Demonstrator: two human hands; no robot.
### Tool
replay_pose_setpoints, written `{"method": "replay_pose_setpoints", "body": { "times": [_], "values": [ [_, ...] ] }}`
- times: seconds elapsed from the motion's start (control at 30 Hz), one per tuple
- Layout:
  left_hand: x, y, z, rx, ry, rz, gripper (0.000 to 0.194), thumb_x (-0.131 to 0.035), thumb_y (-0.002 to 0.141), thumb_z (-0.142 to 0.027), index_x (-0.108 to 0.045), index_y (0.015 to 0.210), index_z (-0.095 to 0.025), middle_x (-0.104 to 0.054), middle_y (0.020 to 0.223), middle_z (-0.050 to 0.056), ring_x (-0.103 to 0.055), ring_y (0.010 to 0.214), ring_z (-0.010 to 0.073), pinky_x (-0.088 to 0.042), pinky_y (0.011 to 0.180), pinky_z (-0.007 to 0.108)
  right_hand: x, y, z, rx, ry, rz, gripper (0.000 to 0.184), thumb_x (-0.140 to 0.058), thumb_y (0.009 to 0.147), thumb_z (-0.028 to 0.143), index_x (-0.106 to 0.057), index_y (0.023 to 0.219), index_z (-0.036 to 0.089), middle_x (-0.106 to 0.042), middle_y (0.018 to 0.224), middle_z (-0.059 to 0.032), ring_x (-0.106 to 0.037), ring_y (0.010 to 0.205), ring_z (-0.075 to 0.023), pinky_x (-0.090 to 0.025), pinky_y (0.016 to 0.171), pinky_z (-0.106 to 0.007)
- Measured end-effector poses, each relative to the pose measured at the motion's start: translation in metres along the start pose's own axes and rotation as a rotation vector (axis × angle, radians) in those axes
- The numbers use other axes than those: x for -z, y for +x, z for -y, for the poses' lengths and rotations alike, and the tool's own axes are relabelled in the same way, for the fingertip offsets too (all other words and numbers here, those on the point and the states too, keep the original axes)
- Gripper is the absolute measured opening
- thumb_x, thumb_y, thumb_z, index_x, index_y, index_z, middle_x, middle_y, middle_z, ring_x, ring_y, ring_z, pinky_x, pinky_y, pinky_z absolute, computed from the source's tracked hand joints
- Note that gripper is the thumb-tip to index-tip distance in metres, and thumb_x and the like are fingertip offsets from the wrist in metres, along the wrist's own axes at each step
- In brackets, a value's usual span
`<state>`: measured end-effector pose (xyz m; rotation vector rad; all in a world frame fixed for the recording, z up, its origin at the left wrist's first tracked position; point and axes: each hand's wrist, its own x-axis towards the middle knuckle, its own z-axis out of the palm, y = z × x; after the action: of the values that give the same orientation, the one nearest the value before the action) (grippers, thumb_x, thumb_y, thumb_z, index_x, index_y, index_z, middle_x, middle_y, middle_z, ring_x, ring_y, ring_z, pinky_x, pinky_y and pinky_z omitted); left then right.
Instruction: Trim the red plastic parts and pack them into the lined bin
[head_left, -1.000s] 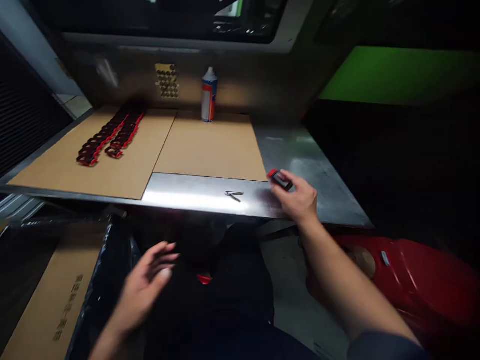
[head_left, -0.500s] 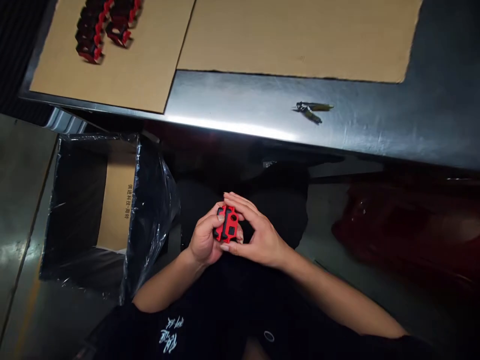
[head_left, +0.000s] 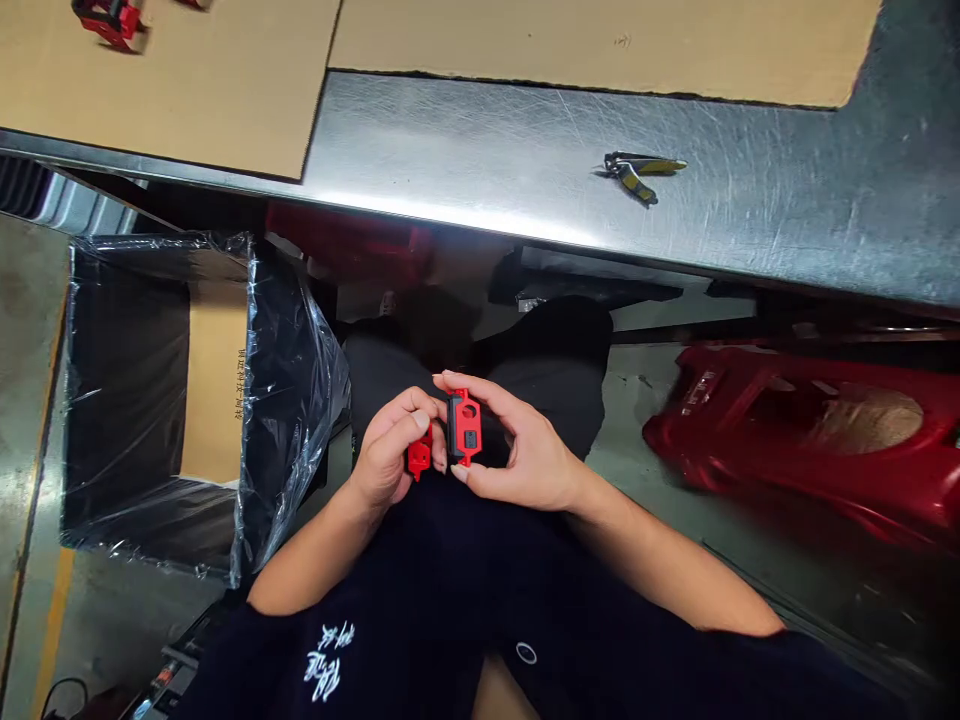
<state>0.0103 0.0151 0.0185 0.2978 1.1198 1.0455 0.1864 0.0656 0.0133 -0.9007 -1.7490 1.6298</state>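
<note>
Two parts, one per hand: the left hand [head_left: 386, 450] grips a red clip [head_left: 419, 458], the right hand [head_left: 529, 450] a red-black block [head_left: 464, 428].

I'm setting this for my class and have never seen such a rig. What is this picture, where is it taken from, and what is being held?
This comes from a camera worn on a person's head, looking down at their own bare hands. The left hand pinches a small red piece, and the right hand holds a red-and-black block. Ahead, a steel bench carries cardboard sheets and a small tool. Lower down sit a plastic-lined box and a red shell.
</note>
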Motion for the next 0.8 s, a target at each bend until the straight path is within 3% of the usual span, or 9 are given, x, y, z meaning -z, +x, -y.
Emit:
{"method": "replay_pose_setpoints", "body": {
  "times": [0.17,0.37,0.47,0.67,0.8],
  "values": [
    [0.004,-0.007,0.006,-0.026,0.133,0.129,0.044,-0.076,0.079,-0.054,-0.055,0.095,-0.019,-0.059,0.056,-0.005,-0.051,0.042,0.0088,-0.041,0.045,0.019,-0.002,-0.003,-0.005,-0.051,0.145,0.018,0.083,-0.073,0.072,0.012,-0.048,0.150,0.027,-0.057,0.151,-0.0088,-0.061,0.134,-0.0270,-0.047,0.117,-0.044],
    [0.005,-0.011,0.004,-0.066,0.331,0.094,0.044,-0.082,0.076,-0.044,-0.053,0.100,-0.020,-0.050,0.056,-0.010,-0.044,0.046,0.0062,-0.036,0.051,0.019,-0.002,-0.006,-0.015,-0.028,0.234,0.042,0.085,-0.075,0.075,0.013,-0.045,0.152,0.030,-0.047,0.160,-0.0079,-0.048,0.146,-0.0277,-0.043,0.121,-0.047],
    [0.004,-0.012,0.002,-0.071,0.396,0.089,0.041,-0.082,0.075,-0.039,-0.053,0.099,-0.021,-0.048,0.057,-0.010,-0.041,0.048,0.0060,-0.033,0.052,0.020,-0.001,-0.006,-0.016,0.046,0.186,0.028,0.085,-0.073,0.075,0.010,-0.044,0.151,0.033,-0.045,0.161,-0.0062,-0.046,0.147,-0.0279,-0.039,0.123,-0.051],
    [0.008,-0.010,0.001,-0.091,0.431,0.189,0.039,-0.076,0.080,-0.037,-0.053,0.107,-0.020,-0.048,0.059,-0.008,-0.040,0.049,0.0071,-0.034,0.052,0.021,0.002,-0.008,-0.012,0.097,0.034,-0.007,0.083,-0.073,0.075,0.012,-0.045,0.151,0.030,-0.049,0.158,-0.0084,-0.049,0.145,-0.0299,-0.042,0.121,-0.053],
    [0.006,-0.010,0.003,-0.091,0.445,0.161,0.041,-0.079,0.077,-0.036,-0.054,0.105,-0.020,-0.047,0.062,-0.008,-0.036,0.051,0.0058,-0.031,0.051,0.020,0.002,-0.007,-0.013,0.163,-0.063,-0.022,0.083,-0.072,0.075,0.013,-0.044,0.152,0.030,-0.050,0.157,-0.0090,-0.049,0.145,-0.0304,-0.043,0.120,-0.054]
  ]
}}
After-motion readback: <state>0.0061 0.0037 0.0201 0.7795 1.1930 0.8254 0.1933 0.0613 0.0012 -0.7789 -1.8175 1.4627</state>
